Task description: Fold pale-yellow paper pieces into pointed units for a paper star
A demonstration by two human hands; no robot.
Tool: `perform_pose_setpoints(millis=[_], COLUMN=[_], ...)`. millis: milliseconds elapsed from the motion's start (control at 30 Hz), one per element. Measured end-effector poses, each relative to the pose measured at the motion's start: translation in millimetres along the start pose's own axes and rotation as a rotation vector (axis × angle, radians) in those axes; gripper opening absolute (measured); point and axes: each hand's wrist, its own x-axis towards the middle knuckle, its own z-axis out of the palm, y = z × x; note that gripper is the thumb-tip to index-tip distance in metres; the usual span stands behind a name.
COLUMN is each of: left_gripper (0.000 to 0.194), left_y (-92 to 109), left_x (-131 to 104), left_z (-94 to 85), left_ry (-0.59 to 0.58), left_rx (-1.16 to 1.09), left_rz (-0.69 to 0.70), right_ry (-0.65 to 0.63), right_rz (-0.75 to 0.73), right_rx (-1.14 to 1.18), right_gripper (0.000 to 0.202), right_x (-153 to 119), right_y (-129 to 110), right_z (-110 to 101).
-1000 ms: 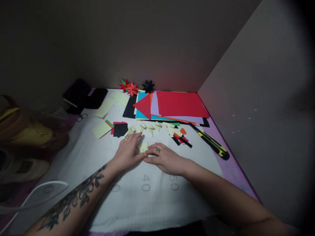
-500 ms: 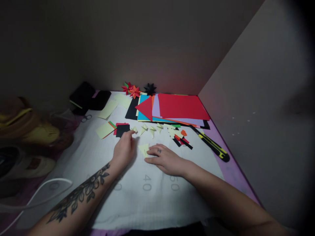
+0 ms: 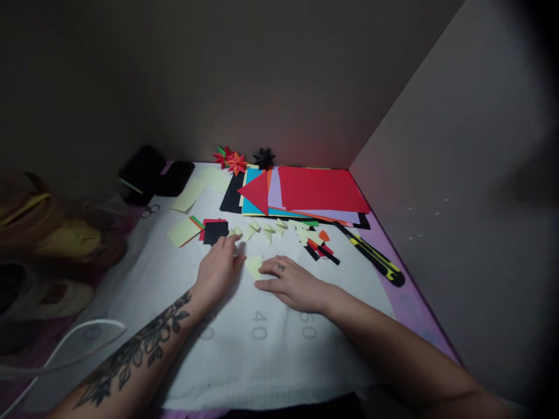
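A small pale yellow folded paper (image 3: 253, 266) lies on the white mat between my hands. My right hand (image 3: 292, 284) holds its right edge against the mat with thumb and fingertips. My left hand (image 3: 217, 265) is open, its thumb apart from the fingers. Its fingertips reach the leftmost of several small folded pale yellow pieces (image 3: 236, 231), partly covering it. More of these pieces (image 3: 268, 233) stand in a row just beyond the paper.
Behind left are black squares (image 3: 216, 233) and pale yellow squares (image 3: 182, 233). Paper scraps (image 3: 321, 247) and a yellow-black utility knife (image 3: 373, 256) lie right. Coloured sheets (image 3: 323, 189), folded paper stars (image 3: 236, 163) and a black case (image 3: 174, 178) sit at the back, scissors (image 3: 151, 210) at left.
My left thumb has spread away from the fingers, towards the folded paper. The right hand stays at the paper's edge. The whole view has shifted slightly.
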Motion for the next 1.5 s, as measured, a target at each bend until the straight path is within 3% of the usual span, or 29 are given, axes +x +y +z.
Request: perform_pose_setpoints(millis=[133,233,333,533,733,1100,1367,1500], left_gripper=[0.033,0.048,0.053,0.051,0.051,0.048,0.036,0.026], left_y=[1.9,9.5,15.4,14.2,13.5,15.6,6.6,2.0], left_x=[-3.2,-6.0,-6.3,-5.7,-6.5,-5.5,3.7,1.1], left_z=[-1.8,-2.5,-2.1,0.6,2.1,-0.6,-4.9,-5.9], left_ry=[0.035,-0.084,-0.158,-0.158,-0.142,-0.159,-0.073,0.025], left_rx=[-0.093,-0.144,-0.115,-0.115,-0.117,-0.103,0.068,0.0], left_rz=[0.02,0.135,0.137,0.127,0.14,0.12,-0.066,-0.068], right_ry=[-0.004,-0.011,0.001,0.067,0.019,0.016,-0.003,0.0], right_rz=[0.0,0.001,-0.001,-0.058,0.035,0.02,0.039,0.028], right_rx=[-0.002,0.004,0.022,0.165,0.049,0.04,0.057,0.047], right_gripper=[0.03,0.03,0.028,0.022,0.03,0.03,0.03,0.03], right_x=[0.4,1.3,1.4,-1.8,-0.3,-1.1,-2.5,-2.4], right_y=[-0.2,-1.0,-0.4,3.2,-2.6,-1.5,-1.7,-1.7], right_z=[0.2,-0.2,-1.4,-3.5,-3.0,-1.5,-1.5,-2.3])
